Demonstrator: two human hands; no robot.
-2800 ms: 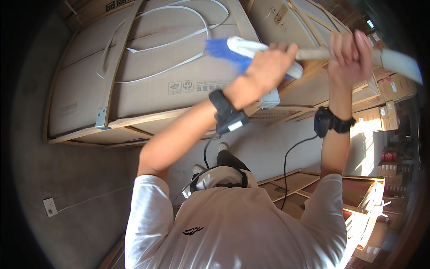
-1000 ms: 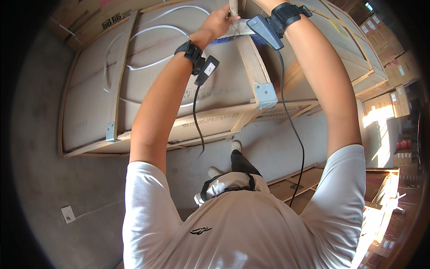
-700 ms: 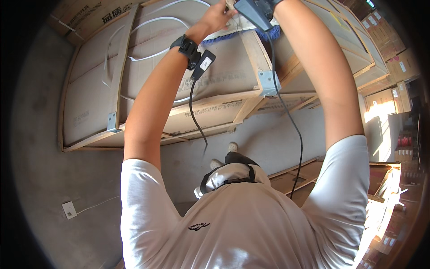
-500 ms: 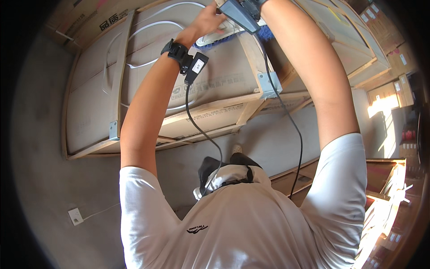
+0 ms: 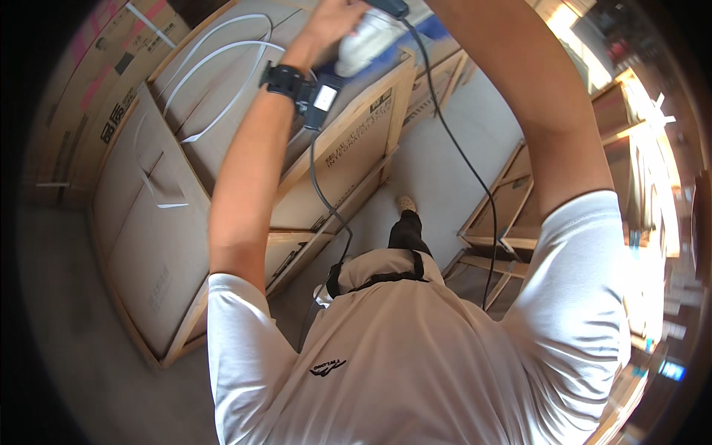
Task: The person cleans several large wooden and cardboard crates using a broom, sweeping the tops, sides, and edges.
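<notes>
My left hand (image 5: 331, 24) is at the top edge, beside a white mop head or brush base (image 5: 363, 46) with blue fringe. Blur and the frame edge hide whether its fingers grip anything. A black strap with a small device (image 5: 324, 98) is on my left wrist. My right forearm (image 5: 504, 52) reaches up past the top edge, so my right hand is out of the picture. Another dark device (image 5: 391, 7) shows beside that forearm. The mop head hangs over a wood-framed carton crate (image 5: 348, 141), close to its far end.
Loose white strapping (image 5: 222, 46) curls over the crate's top. A printed carton (image 5: 104, 96) stands at the far left. Wooden frames (image 5: 512, 178) lean on the right, past the grey floor (image 5: 445, 167). Black cables (image 5: 466, 159) run from the wrists down to my waist.
My view and body have turned, so the crate now runs diagonally on the left. The mop head has shifted along with my hands. My left fingers, spread before, now look more curled.
</notes>
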